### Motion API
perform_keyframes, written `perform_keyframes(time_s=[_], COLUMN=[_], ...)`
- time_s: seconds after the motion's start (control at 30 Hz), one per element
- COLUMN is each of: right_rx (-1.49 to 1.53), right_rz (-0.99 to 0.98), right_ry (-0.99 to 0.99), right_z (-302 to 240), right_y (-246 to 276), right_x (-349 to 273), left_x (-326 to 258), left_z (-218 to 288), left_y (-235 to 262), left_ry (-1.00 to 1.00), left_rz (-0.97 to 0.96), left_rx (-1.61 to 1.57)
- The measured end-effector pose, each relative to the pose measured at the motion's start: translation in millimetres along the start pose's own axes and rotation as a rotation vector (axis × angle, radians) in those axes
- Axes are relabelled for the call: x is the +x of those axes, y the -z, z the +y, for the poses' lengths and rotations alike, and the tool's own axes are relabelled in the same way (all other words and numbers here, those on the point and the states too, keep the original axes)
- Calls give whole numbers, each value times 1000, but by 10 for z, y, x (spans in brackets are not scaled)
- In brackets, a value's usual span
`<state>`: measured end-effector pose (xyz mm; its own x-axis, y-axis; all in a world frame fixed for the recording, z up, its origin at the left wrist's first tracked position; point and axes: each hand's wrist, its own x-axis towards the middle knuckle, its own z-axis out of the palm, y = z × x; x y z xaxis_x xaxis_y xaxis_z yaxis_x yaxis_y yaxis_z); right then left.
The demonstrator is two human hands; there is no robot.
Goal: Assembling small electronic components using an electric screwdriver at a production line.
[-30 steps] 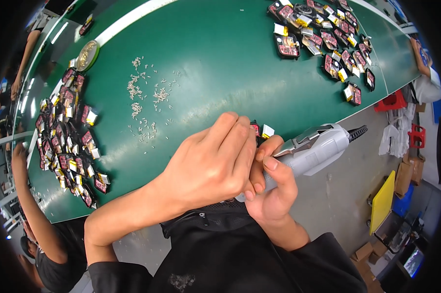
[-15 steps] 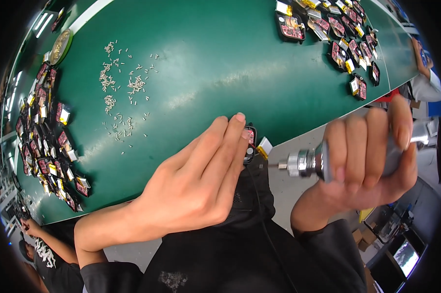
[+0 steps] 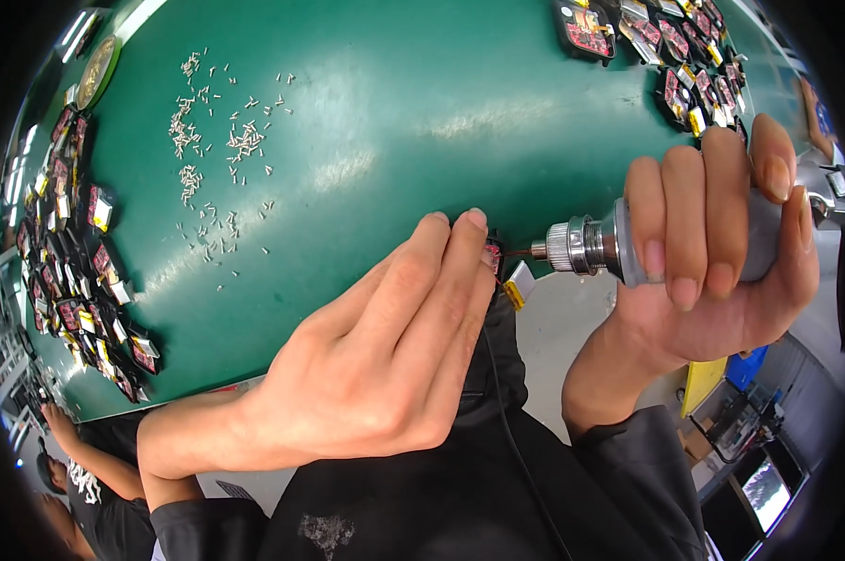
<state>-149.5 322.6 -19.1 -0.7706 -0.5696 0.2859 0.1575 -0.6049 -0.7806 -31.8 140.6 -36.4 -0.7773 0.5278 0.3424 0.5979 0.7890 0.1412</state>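
Pinching a small dark part [image 3: 493, 254] at the green counter [image 3: 366, 140] edge, the left hand [image 3: 375, 365] fingers close on it; the right hand [image 3: 722, 252] wraps the electric screwdriver [image 3: 586, 247] tightly. Keeping the bit square to the part should prevent slipping; loose screws [image 3: 212, 159] lie well apart.

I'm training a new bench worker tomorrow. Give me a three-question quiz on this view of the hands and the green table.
1. True or false: the right hand holds a powered screwdriver.
2. What does the left hand pinch at the table edge?
A) a small part
B) a yellow bin
C) a cable reel
3. Fill in: the loose screws lie on the person's ____ side of the table.

Key: 1 true; 2 A; 3 left.
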Motion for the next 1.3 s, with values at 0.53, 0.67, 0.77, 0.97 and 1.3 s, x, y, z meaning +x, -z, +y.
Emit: perform_keyframes(time_s=[0.53, 0.67, 0.77, 0.97, 1.3], right_rx=[-106, -123, 79, 336, 367], right_rz=[-222, -270, -195, -206, 11], right_ry=[-91, -79, -31, 148, 49], right_z=[32, 103, 214, 85, 371], right_y=[-171, -257, -278, -207, -252], right_x=[157, 222, 175, 128, -127], left_x=[-1, -75, -105, -438, -1702], left_z=[35, -5, 61, 54, -929], left_y=[-26, 69, 102, 375, 1392], left_ry=[53, 31, 70, 171, 877], left_rz=[49, 37, 42, 112, 126], left_rx=[-123, -51, -46, -80, 636])
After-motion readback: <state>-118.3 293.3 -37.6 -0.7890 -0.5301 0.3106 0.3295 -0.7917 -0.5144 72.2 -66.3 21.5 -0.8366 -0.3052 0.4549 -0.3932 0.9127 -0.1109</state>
